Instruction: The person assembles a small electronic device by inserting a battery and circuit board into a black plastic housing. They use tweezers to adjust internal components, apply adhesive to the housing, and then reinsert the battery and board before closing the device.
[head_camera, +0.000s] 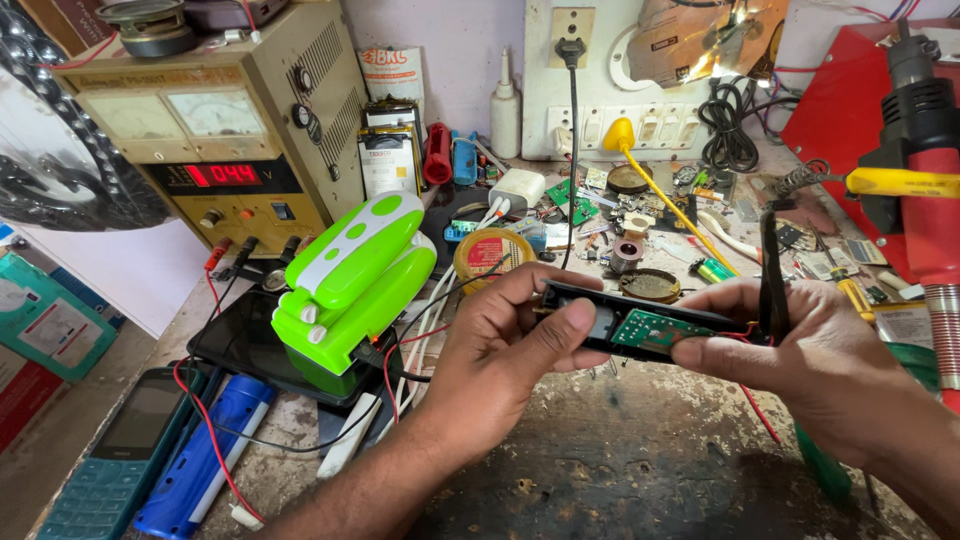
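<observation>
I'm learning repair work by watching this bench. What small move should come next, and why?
Probably tilt the black casing to bring its green circuit board face-up: both the left hand and right hand pinch it, with red wires dangling.

Bright, even daylight across the bench (640, 450). Glare flares off a reflector (715, 35) at top centre. Soft shadows under both hands. Wide-angle bending at the edges; left rim slightly soft, centre sharp.
</observation>
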